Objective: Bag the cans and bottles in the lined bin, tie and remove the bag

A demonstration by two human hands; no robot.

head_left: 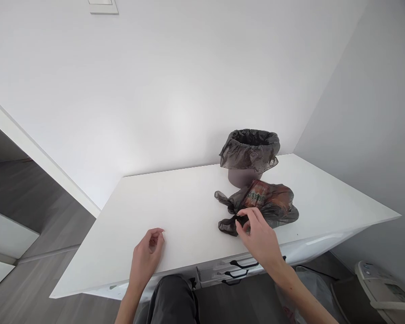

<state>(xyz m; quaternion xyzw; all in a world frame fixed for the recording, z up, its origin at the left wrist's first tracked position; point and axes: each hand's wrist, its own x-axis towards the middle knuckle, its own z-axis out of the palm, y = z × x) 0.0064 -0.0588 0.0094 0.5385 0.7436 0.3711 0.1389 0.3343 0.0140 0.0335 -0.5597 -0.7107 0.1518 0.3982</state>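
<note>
A filled dark translucent plastic bag (272,203) lies on the white tabletop (175,211), knotted at its left end, with something red and printed showing through. My right hand (258,234) pinches the knotted end with thumb and fingers. My left hand (147,254) hovers at the table's front, fingers loosely curled, holding nothing. Behind the bag stands a small grey bin (245,176) lined with a similar dark bag (250,148).
White walls meet in a corner behind the table. Drawers with black handles (238,270) sit under the table's front edge. A white appliance (384,290) stands on the floor at lower right. Grey wood floor lies to the left.
</note>
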